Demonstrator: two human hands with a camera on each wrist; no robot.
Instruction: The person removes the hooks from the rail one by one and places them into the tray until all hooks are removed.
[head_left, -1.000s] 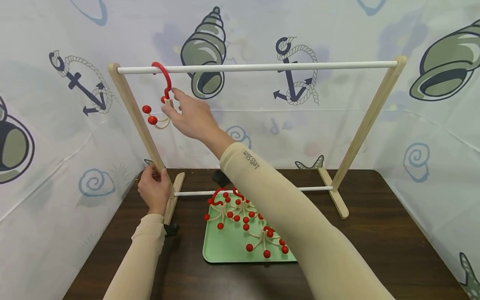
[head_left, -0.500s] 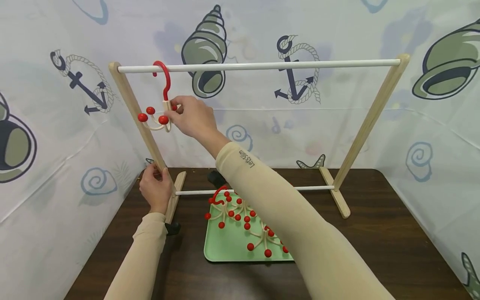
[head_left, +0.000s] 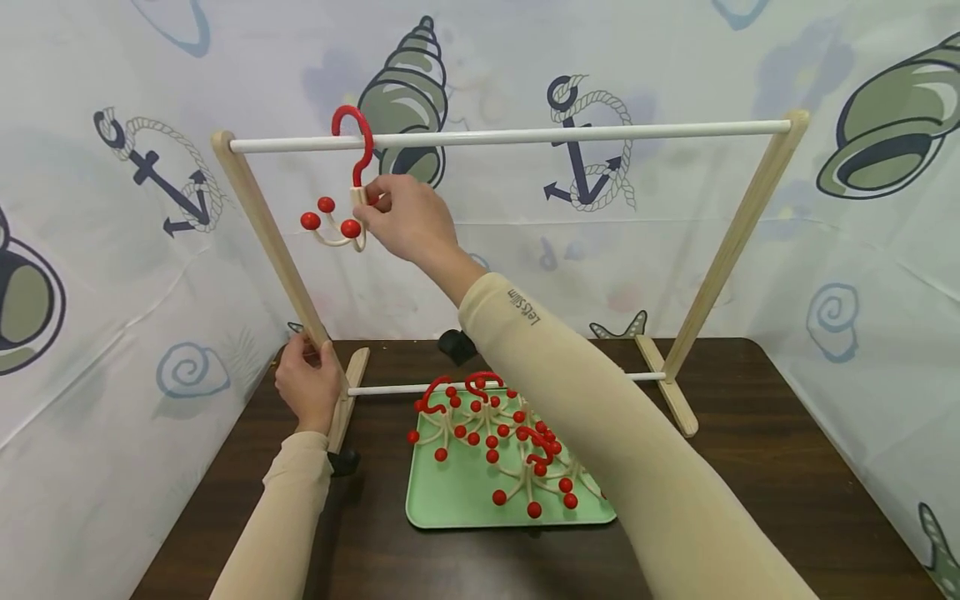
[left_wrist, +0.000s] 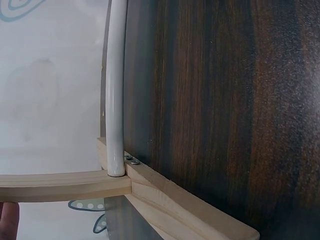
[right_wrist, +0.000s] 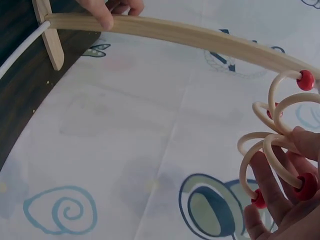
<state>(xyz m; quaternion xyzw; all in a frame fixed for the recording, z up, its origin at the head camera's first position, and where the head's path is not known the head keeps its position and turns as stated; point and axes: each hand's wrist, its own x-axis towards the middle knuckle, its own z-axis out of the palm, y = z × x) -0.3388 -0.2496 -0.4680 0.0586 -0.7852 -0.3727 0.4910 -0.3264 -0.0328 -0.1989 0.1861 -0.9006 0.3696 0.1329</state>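
Note:
My right hand [head_left: 412,218] pinches the pale stem of a red-hooked hanger [head_left: 358,196] with curved arms tipped by red balls. Its hook arches over the white top bar [head_left: 525,136] near the left end, the crown standing above the bar and the tip just at its upper side. In the right wrist view, the hanger's looped arms [right_wrist: 280,142] spread round the fingers. Low on the rack's left wooden post [head_left: 273,233], my left hand [head_left: 309,379] grips the wood between thumb and fingers. In the left wrist view, only a fingertip [left_wrist: 9,220] shows beside the post.
A green tray [head_left: 442,504] on the dark table [head_left: 375,558] holds several similar hangers, partly hidden by the right sleeve. The rack's lower white bar [head_left: 390,389] runs behind them. A wooden foot [head_left: 675,404] supports the right post [head_left: 738,242]. A patterned cloth hangs behind.
The right hand first slid down the hanger's stem, then shifted the hanger right along the bar and raised it, bringing the hook's tip up to the bar. The left hand stayed on the post.

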